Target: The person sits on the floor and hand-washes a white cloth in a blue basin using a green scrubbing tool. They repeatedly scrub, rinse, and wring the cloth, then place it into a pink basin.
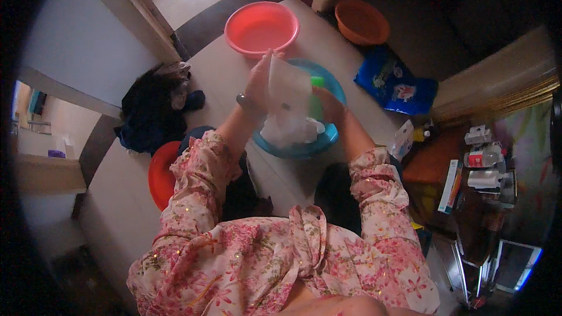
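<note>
My left hand (pixel 259 81) grips the upper edge of a pale wet cloth (pixel 287 92), which hangs over a blue plastic basin (pixel 336 83) on the floor. Behind the cloth, at its right side, my right hand (pixel 327 103) is closed around a green object (pixel 316 101), perhaps a bottle or a bar; the cloth and fingers hide part of it. White cloth or suds gather low in the basin, below the hands. Just beyond stands a pink basin (pixel 262 28).
Dark clothes (pixel 153 105) lie heaped at the left, near a red basin (pixel 162 175). An orange-brown basin (pixel 362 22) and a blue plastic bag (pixel 397 85) are at the upper right. Bottles and boxes stand on a wooden table (pixel 423 158) to the right.
</note>
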Available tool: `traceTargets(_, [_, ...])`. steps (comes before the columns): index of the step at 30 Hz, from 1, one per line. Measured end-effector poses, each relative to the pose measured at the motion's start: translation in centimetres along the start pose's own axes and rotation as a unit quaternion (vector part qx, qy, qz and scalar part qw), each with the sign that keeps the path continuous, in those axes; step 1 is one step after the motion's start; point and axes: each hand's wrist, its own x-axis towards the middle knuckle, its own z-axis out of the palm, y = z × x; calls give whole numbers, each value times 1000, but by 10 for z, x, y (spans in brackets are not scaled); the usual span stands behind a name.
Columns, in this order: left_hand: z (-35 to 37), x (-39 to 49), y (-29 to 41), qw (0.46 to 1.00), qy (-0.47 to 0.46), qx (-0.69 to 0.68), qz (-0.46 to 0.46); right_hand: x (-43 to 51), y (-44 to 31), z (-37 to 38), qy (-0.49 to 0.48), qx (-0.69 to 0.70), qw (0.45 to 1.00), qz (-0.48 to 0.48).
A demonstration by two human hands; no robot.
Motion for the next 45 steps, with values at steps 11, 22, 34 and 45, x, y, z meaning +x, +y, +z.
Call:
traceTargets(11, [-29,16,-7,984,-17,161,77,-13,-9,29,182,-264,939,-123])
traceTargets(22, [-3,-14,-26,977,14,118,-178,-21,-26,25,184,18,972,-145])
traceTargets(34, [34,-37,-51,978,-55,110,-168,0,-25,34,354,-260,872,-217])
traceTargets(45, [33,-39,-57,987,-4,-158,-41,29,9,72,265,-821,368,-347])
